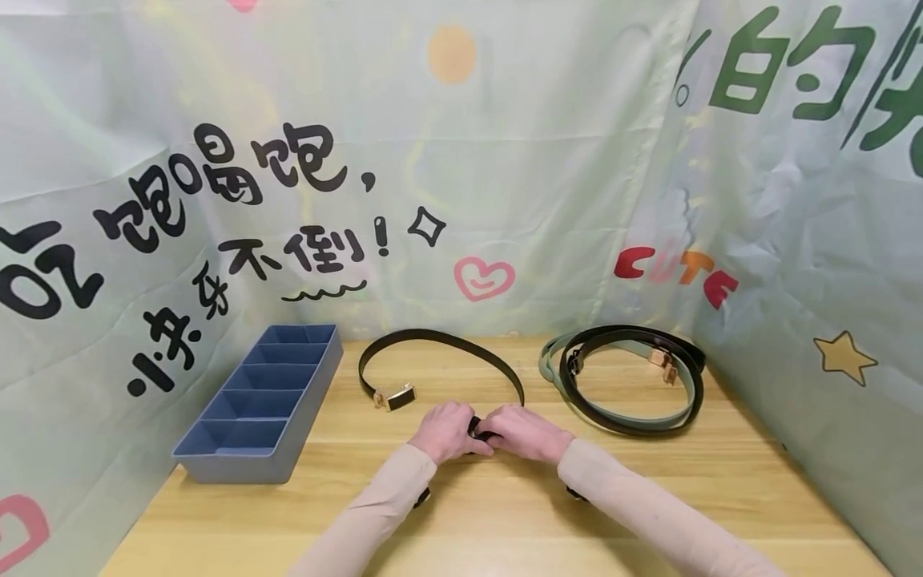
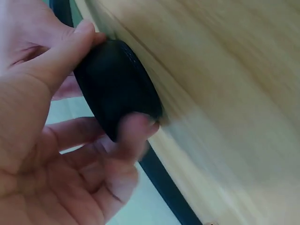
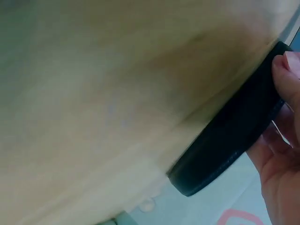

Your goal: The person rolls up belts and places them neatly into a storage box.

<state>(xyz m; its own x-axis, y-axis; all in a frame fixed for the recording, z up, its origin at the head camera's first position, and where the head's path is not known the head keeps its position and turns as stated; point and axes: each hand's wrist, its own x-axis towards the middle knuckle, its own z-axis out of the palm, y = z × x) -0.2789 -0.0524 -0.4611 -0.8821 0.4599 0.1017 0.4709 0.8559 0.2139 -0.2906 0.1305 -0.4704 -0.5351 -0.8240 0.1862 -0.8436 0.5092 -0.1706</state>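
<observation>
While the left hand (image 1: 449,431) and right hand (image 1: 525,431) both pinch the end of a black belt (image 1: 421,333) between thumb and fingers, the rest of it lies on the table (image 1: 469,521) in an open arc, its buckle (image 1: 401,398) loose at the far end. The held part is curved, so coiling seems barely begun, with most of the strap's length left to gather. At the right, other belts (image 1: 634,431) lie loosely looped, touched by neither hand; the divided tray (image 1: 231,471) stands apart at the left.
</observation>
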